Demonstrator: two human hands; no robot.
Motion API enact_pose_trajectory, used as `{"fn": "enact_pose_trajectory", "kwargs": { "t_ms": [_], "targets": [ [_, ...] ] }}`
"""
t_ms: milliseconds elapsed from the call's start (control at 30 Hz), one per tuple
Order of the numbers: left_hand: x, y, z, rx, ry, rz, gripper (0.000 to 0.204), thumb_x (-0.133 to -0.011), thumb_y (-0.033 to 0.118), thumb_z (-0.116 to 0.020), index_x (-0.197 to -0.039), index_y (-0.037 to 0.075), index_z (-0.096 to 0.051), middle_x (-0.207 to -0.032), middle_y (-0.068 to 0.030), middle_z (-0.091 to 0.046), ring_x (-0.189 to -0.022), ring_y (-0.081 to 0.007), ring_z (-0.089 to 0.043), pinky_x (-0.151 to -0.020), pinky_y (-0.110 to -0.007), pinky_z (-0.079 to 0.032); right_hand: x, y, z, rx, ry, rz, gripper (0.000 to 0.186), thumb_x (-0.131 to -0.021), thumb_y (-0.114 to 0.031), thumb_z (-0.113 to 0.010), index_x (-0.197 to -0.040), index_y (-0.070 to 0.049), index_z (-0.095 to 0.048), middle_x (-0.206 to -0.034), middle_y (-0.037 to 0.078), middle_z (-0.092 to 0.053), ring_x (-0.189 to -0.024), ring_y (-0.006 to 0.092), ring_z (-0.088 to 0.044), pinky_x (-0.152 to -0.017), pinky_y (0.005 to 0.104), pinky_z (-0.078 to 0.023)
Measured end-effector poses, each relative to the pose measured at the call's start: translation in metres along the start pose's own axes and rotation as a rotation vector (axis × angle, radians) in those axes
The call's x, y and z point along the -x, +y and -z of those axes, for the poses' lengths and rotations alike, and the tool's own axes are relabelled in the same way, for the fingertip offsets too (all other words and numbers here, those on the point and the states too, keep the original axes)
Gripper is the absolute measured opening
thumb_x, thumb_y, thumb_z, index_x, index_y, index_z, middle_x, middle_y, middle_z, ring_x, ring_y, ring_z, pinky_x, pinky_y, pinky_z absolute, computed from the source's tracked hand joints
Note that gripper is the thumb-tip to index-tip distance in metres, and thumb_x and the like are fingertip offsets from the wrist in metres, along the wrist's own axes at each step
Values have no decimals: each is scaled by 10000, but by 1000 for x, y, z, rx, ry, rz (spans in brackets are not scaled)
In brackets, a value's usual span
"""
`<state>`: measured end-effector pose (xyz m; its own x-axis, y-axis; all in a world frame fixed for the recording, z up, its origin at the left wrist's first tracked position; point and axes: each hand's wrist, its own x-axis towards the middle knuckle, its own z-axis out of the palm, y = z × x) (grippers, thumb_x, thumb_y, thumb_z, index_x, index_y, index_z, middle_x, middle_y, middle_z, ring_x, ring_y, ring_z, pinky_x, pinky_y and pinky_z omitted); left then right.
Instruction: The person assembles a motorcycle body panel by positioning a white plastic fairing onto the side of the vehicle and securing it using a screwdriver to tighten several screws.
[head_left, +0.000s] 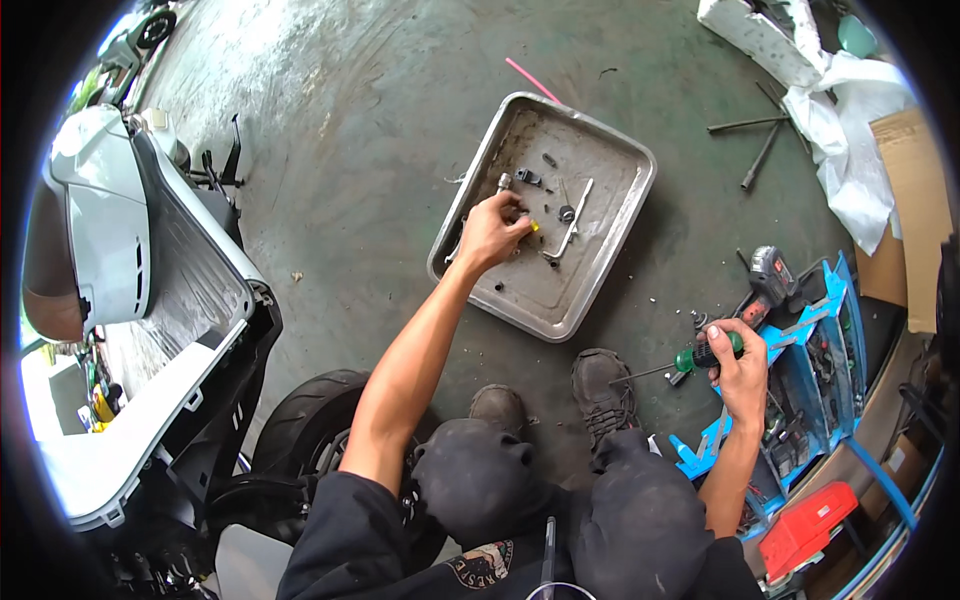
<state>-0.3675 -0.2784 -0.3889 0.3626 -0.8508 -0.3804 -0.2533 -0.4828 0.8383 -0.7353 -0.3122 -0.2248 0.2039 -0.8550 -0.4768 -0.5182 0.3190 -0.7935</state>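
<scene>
My left hand (488,232) reaches down into a grey metal tray (606,290), its fingers bent together over small parts. What the fingertips pinch, if anything, is hidden; a small yellow piece (535,227) shows beside the thumb. A silver socket-like piece (504,182) lies just beyond the knuckles. Nearby in the tray are a black fitting (528,177), a bent silver rod (574,225) and a small black-headed part (567,213). My right hand (741,372) grips a screwdriver (697,356) by its green and black handle, its shaft pointing left above my shoe (604,385).
A white scooter body (105,210) and a tyre (300,425) stand at left. To the right are a blue toolbox (800,365) full of tools, a cordless drill (770,278) and a red case (808,528). A T-shaped wrench (765,150) and cardboard (905,200) lie farther off.
</scene>
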Motion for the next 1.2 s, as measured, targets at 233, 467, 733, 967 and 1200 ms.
{"fn": "enact_pose_trajectory", "kwargs": {
  "t_ms": [233,467,733,967,1200],
  "targets": [
    [68,-17,17,780,99,124,253,-917,78,-672,-1147,-9,-619,-961,-113,-736,-725,-114,-655,-617,-218,-469,38,-3,-13,-469,-222,204,451,-807,-90,-624,-1235,32,-548,-1075,163,-631,-793,172,-641,-678,295,-562],
    [119,-12,35,1182,244,48,278,-964,124,-640,-1226,38,-600,-1107,-152,-708,-974,-226,-705,-787,-303,-563,41,17,-82,-429,-571,62,639,-730,-7,-490,-1369,-1,-493,-1016,123,-647,-794,161,-610,-715,293,-541],
    [150,16,59,1427,145,-53,226,-1008,171,-558,-1157,18,-631,-1137,-149,-696,-1057,-275,-689,-930,-419,-588,38,9,-117,115,-572,320,416,-915,-251,-717,-1256,-27,-634,-1058,125,-712,-933,201,-668,-861,314,-500],
    [165,10,66,1297,172,79,208,-1008,219,-572,-1099,46,-642,-1064,-109,-707,-980,-248,-712,-850,-388,-614,42,14,-126,138,-576,348,386,-920,-237,-708,-1220,1,-653,-1133,176,-709,-1058,270,-682,-931,339,-497],
    [170,6,89,1310,141,-47,195,-1028,184,-535,-1146,54,-620,-1017,-84,-702,-965,-222,-700,-846,-386,-597,43,-12,-139,233,-573,573,425,-897,-201,-725,-1242,6,-590,-977,154,-700,-893,239,-685,-808,362,-531]
  ]
}}
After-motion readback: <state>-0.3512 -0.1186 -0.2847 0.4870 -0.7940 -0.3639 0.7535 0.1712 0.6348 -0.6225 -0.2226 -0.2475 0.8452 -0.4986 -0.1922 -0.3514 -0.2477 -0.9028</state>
